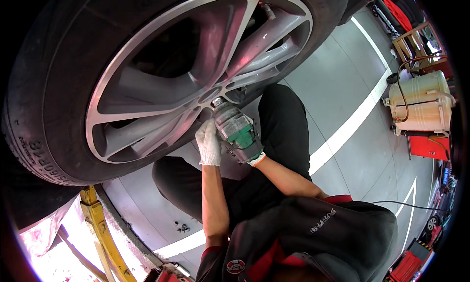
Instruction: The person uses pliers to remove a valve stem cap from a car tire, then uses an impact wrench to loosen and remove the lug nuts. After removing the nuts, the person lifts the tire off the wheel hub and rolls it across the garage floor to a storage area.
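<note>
Wheel [147, 91] could be scratched if wrench [237, 128], steadied by curled left hand [209, 142], is tilted; right hand [257, 159], five o'clock, grip hidden.

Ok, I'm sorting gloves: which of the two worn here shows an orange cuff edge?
The right glove, mostly hidden by the power tool; the left glove has a plain white cuff.

The wheel [205, 69] blocks the way just beyond the hands [209, 144], save for gaps between spokes [142, 93]; the power tool [237, 130] sits between them, knees [281, 106] flank them. I see open floor [325, 79] to their right.
</note>
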Motion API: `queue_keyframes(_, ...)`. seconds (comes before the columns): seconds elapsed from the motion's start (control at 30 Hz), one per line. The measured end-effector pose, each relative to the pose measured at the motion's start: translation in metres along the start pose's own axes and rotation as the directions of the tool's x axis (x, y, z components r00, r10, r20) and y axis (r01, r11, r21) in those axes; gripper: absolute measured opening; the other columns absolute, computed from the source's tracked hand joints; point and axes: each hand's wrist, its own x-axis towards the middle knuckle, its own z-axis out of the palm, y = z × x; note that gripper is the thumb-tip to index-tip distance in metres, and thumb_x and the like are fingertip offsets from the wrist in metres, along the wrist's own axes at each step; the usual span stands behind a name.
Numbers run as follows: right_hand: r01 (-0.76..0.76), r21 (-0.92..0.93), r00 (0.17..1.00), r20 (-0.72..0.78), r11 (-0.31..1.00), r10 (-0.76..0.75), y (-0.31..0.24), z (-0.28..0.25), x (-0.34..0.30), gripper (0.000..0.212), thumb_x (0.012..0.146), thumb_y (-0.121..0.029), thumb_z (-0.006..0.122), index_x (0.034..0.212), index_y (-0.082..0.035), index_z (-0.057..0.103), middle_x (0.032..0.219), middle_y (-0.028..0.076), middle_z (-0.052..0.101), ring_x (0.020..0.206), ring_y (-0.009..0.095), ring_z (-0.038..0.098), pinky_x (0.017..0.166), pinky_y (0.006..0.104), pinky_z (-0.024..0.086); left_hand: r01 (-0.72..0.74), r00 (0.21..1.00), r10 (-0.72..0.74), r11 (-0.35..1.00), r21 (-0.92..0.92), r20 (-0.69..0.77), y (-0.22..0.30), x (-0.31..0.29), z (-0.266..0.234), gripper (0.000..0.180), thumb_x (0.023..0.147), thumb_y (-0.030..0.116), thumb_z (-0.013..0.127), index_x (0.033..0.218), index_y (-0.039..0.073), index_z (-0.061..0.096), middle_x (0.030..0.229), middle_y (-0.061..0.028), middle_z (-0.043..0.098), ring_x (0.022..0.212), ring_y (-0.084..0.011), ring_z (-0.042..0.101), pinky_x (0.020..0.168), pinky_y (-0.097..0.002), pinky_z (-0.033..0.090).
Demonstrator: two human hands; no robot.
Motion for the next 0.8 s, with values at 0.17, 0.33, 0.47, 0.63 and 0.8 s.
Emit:
queue_keyframes(0.17, 0.045, 0.157, 0.999, -0.005, 0.987, -0.045, -0.007, 0.007, -0.001, 0.093, 0.07, -0.052, 0.077, 0.138, -0.006, 0.032, 0.129, 0.012, 0.048, 0.118, 0.026, 0.05, 0.099, 0.0363, 0.041, -0.039, 0.999, 0.039, 0.999, -0.02, 0.0, -0.001, -0.001, 0.0, 0.033, 0.095, 0.03, 0.052, 0.094, -0.001, 0.062, 0.086, -0.0051, 0.064, 0.072, -0.0112, 0.059, 0.065, -0.0248, 0.049)
queue_keyframes(0.33, 0.115, -0.084, 0.993, -0.016, 0.99, -0.116, -0.011, 0.007, -0.003, 0.086, 0.073, -0.053, 0.073, 0.137, -0.007, 0.036, 0.13, 0.013, 0.048, 0.118, 0.029, 0.05, 0.099, 0.0375, 0.041, -0.049, 0.999, 0.049, 0.999, 0.005, 0.006, -0.003, 0.003, -0.005, 0.032, 0.095, 0.029, 0.052, 0.095, -0.001, 0.061, 0.087, -0.0054, 0.064, 0.071, -0.0107, 0.059, 0.063, -0.0241, 0.049)
queue_keyframes(0.47, 0.439, -0.702, 0.878, 0.202, 0.56, -0.435, -0.032, 0.006, -0.001, 0.073, 0.082, -0.047, 0.065, 0.14, -0.014, 0.037, 0.137, 0.01, 0.045, 0.121, 0.03, 0.047, 0.102, 0.0414, 0.038, 0.062, 0.997, -0.058, 0.994, 0.089, -0.051, 0.012, -0.004, 0.002, 0.03, 0.095, 0.03, 0.052, 0.087, 0.002, 0.061, 0.072, -0.0015, 0.058, 0.059, -0.0084, 0.052, 0.054, -0.023, 0.043)
queue_keyframes(0.63, 0.427, -0.808, 0.879, 0.267, 0.405, -0.394, -0.019, 0.003, -0.011, 0.056, 0.088, -0.04, 0.058, 0.138, -0.018, 0.044, 0.14, 0.008, 0.044, 0.124, 0.029, 0.046, 0.106, 0.0463, 0.033, -0.021, 0.999, 0.024, 0.997, 0.071, -0.042, 0.027, -0.01, 0.019, 0.03, 0.093, 0.028, 0.056, 0.072, 0.006, 0.058, 0.063, 0.0046, 0.047, 0.054, -0.0041, 0.039, 0.048, -0.0216, 0.03)
queue_keyframes(0.8, 0.415, -0.546, 0.904, 0.159, 0.727, -0.397, -0.047, 0.019, -0.002, 0.053, 0.088, -0.038, 0.061, 0.132, -0.012, 0.048, 0.137, 0.008, 0.045, 0.12, 0.028, 0.047, 0.104, 0.0416, 0.036, -0.049, 0.997, 0.057, 0.99, 0.132, -0.058, 0.015, -0.006, 0.006, 0.034, 0.094, 0.032, 0.054, 0.089, 0.001, 0.065, 0.068, 0.0001, 0.057, 0.055, -0.0067, 0.047, 0.05, -0.0207, 0.034)
